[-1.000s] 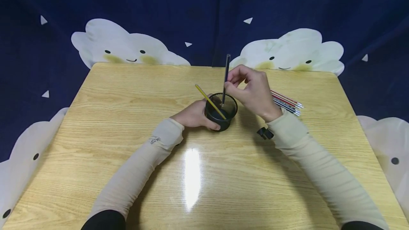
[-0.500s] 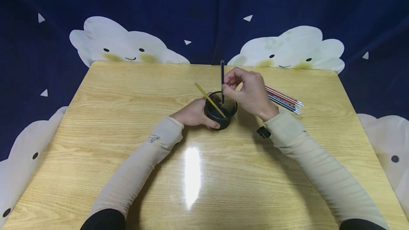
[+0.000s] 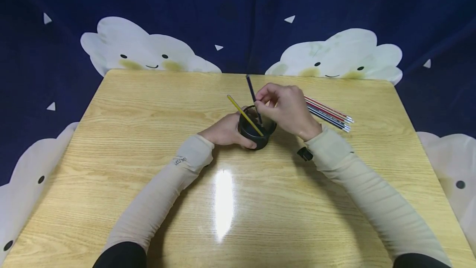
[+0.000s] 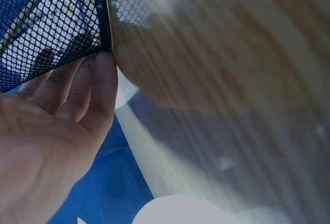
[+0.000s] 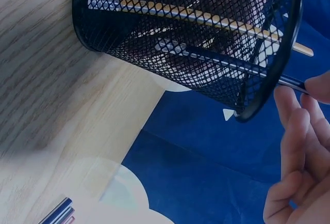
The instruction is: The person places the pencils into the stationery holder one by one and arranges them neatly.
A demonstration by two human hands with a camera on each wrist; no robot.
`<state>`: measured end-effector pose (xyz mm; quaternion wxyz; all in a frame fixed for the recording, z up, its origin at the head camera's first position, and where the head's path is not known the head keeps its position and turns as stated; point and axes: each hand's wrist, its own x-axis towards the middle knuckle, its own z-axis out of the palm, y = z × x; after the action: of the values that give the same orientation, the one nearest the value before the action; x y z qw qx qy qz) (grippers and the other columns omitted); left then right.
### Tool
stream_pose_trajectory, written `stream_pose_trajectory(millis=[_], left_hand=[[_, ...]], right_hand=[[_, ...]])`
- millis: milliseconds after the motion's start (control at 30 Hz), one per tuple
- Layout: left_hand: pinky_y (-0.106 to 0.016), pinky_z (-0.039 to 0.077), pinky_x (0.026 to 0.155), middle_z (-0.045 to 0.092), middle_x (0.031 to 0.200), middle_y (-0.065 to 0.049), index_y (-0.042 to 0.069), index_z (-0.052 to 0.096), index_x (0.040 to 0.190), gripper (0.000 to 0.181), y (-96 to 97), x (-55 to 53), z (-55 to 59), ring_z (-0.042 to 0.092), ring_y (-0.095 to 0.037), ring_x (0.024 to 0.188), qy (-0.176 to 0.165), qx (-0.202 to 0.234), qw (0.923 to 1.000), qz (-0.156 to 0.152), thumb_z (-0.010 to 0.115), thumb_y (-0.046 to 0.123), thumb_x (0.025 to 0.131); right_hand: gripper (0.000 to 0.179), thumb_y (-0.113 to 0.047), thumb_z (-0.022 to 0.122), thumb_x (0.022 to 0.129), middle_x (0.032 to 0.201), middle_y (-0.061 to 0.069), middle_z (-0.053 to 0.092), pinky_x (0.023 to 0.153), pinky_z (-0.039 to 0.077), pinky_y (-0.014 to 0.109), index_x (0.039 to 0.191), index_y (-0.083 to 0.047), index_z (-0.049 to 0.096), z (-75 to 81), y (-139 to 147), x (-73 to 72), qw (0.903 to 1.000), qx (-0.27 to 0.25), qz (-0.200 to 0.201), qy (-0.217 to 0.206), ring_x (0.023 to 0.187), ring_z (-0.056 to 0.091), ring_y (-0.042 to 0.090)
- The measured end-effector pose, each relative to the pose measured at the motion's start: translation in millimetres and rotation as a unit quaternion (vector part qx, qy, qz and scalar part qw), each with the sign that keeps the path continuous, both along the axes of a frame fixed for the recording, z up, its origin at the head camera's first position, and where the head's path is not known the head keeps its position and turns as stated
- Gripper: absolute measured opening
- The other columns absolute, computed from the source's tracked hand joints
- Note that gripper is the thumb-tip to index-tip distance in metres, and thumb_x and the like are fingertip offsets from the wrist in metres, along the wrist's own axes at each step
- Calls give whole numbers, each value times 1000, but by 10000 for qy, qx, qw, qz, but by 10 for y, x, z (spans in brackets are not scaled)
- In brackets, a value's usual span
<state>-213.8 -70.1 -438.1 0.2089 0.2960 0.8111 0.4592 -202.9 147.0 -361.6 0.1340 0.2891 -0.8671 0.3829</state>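
Observation:
A black mesh pencil cup (image 3: 262, 142) stands on the table, and my left hand (image 3: 227, 130) grips it round its left side. In the left wrist view the fingers of that hand (image 4: 72, 105) curl against the mesh. One yellow pencil (image 3: 238, 108) leans inside the cup, its upper end out over the rim to the left. My right hand (image 3: 288, 108) pinches a dark pencil (image 3: 251, 87) between thumb and fingers at the rim. Through the mesh in the right wrist view, the dark pencil's lower end (image 5: 172, 47) shows inside the cup, above the bottom.
To the right of the cup lies a row of several red and dark pencils (image 3: 329, 113), partly behind my right hand. A small black object (image 3: 305, 154) hangs by the right cuff. The wooden table (image 3: 148, 106) ends at a dark blue cloud-patterned curtain (image 3: 238, 11).
My right hand has moved left and down, lowering the dark pencil further into the cup. Its upper end has tilted to the left. My left hand stays on the cup.

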Motion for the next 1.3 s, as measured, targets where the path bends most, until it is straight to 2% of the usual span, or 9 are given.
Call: stream_pose_trajectory(millis=[433,667,900,1300], left_hand=[[-35,44,111,57,138,-2,8,60,147,81,5,9,25,60,-19,121,53,22,10000,-4,98,21,76],[-37,45,111,62,134,-3,8,64,143,73,-10,12,39,61,-19,120,-175,63,9998,-57,97,18,79],[-37,45,111,70,128,-1,9,69,138,64,-12,6,45,63,-19,120,-250,129,9995,-121,96,16,80],[-35,45,112,72,130,1,10,63,145,72,-12,1,16,66,-18,122,-356,194,9991,-124,96,15,81]], right_hand=[[5,-12,78,93,83,1,79,60,42,25,95,-8,79,-7,-55,-20,9983,523,-47,-265,64,62,13],[6,-14,78,93,83,1,79,62,47,34,95,-8,79,-16,-84,-26,9953,898,-67,-344,67,68,14],[5,-15,77,92,82,-1,79,62,47,39,94,-10,79,-26,-127,-27,9908,1293,-179,-357,68,70,18],[4,-12,78,94,82,2,79,63,53,42,93,-9,79,-61,-184,-24,9855,1654,-160,-343,72,72,20]])
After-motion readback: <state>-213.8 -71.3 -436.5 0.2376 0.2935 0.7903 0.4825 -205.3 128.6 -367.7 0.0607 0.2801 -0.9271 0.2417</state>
